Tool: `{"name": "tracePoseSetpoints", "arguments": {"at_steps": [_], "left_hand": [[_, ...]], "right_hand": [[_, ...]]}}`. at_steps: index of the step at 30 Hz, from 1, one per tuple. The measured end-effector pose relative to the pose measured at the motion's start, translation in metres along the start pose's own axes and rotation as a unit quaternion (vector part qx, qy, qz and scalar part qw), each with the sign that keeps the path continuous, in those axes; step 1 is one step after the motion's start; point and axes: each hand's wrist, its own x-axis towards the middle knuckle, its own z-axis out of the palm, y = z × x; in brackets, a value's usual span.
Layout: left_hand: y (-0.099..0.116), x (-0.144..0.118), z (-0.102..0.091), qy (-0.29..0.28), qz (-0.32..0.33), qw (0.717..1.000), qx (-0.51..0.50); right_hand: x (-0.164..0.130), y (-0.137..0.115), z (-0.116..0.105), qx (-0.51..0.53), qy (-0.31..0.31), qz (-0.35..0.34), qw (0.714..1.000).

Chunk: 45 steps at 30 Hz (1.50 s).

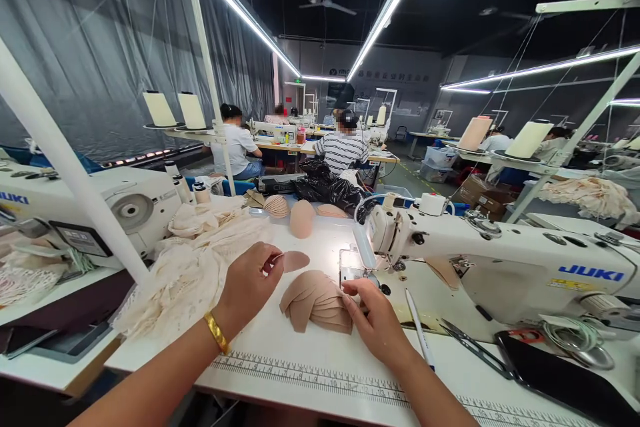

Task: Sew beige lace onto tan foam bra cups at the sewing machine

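My left hand (253, 280), with a gold bracelet at the wrist, pinches the end of a small beige fabric piece (297, 261) above the white table (250, 373). Below it, a fanned stack of curved beige fabric pieces (317, 303) lies on the tabletop. My right hand (373, 313) is at the stack's right edge, thumb and forefinger closed on the rim of a piece there; its other fingers are partly hidden. Just beyond these fingertips is the needle area of a white sewing machine (500, 253).
Cream lace fabric (175, 287) is heaped to the left. More beige pieces (301, 219) lie at the table's back. At right are a pen (419, 327), scissors (475, 347) and a dark phone-like slab (560, 380). A printed ruler (310, 377) runs along the front edge. Other people sit at machines ahead.
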Motion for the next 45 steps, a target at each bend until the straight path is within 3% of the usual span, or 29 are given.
{"name": "tracePoseSetpoints", "arguments": {"at_steps": [3, 5, 7, 9, 12, 15, 17, 19, 21, 26, 27, 29, 31, 32, 34, 37, 39, 42, 45], "left_hand": [[0.021, -0.022, 0.000, 0.024, 0.074, 0.997, -0.004], [0.036, -0.040, 0.003, -0.001, 0.185, 0.983, -0.014], [0.047, -0.057, 0.006, -0.053, 0.323, 0.944, -0.030], [0.051, -0.067, 0.006, -0.104, 0.394, 0.911, -0.057], [0.042, -0.064, 0.006, -0.131, 0.313, 0.934, -0.108], [0.019, -0.045, 0.013, -0.127, 0.137, 0.977, -0.103], [0.006, -0.035, 0.023, -0.172, 0.028, 0.979, -0.105], [0.000, -0.031, 0.033, -0.231, -0.044, 0.963, -0.134], [0.001, -0.034, 0.038, -0.254, -0.079, 0.949, -0.171], [0.028, -0.045, 0.023, -0.199, -0.128, 0.947, -0.218], [0.034, -0.047, 0.017, -0.221, -0.142, 0.928, -0.262], [0.041, -0.050, 0.006, -0.290, -0.178, 0.859, -0.381], [0.037, -0.050, -0.005, -0.312, -0.222, 0.802, -0.459], [0.029, -0.049, -0.010, -0.300, -0.245, 0.797, -0.463], [0.005, -0.043, -0.019, -0.253, -0.265, 0.845, -0.389], [-0.035, -0.029, -0.026, -0.162, -0.170, 0.965, -0.115], [-0.048, -0.018, -0.021, -0.149, -0.043, 0.988, -0.005], [-0.039, -0.002, -0.001, -0.260, 0.115, 0.958, -0.040], [-0.016, 0.011, 0.023, -0.365, 0.193, 0.904, -0.107]], "right_hand": [[-0.007, -0.010, 0.000, 0.102, -0.008, 0.020, 0.995], [-0.015, -0.022, 0.002, 0.211, -0.042, 0.046, 0.976], [-0.025, -0.033, 0.004, 0.270, -0.060, 0.076, 0.958], [-0.035, -0.040, 0.003, 0.267, -0.043, 0.107, 0.957], [-0.045, -0.041, -0.005, 0.264, -0.002, 0.147, 0.953], [-0.050, -0.036, -0.017, 0.263, 0.022, 0.159, 0.951], [-0.052, -0.034, -0.021, 0.253, 0.027, 0.154, 0.955], [-0.054, -0.034, -0.020, 0.255, 0.031, 0.144, 0.956], [-0.055, -0.034, -0.015, 0.266, 0.037, 0.135, 0.954], [-0.059, -0.046, 0.003, 0.236, 0.049, 0.083, 0.967], [-0.060, -0.051, 0.006, 0.215, 0.044, 0.061, 0.974], [-0.061, -0.062, 0.012, 0.171, 0.015, 0.008, 0.985], [-0.061, -0.070, 0.014, 0.134, -0.018, -0.023, 0.991], [-0.060, -0.071, 0.014, 0.119, -0.021, -0.020, 0.993], [-0.056, -0.066, 0.011, 0.082, 0.008, 0.015, 0.996], [-0.047, -0.044, 0.005, -0.020, 0.058, 0.035, 0.998], [-0.042, -0.028, 0.004, -0.087, 0.058, 0.029, 0.994], [-0.037, -0.011, 0.009, -0.122, 0.024, 0.045, 0.991], [-0.030, -0.003, 0.011, -0.118, -0.015, 0.045, 0.992]]}}
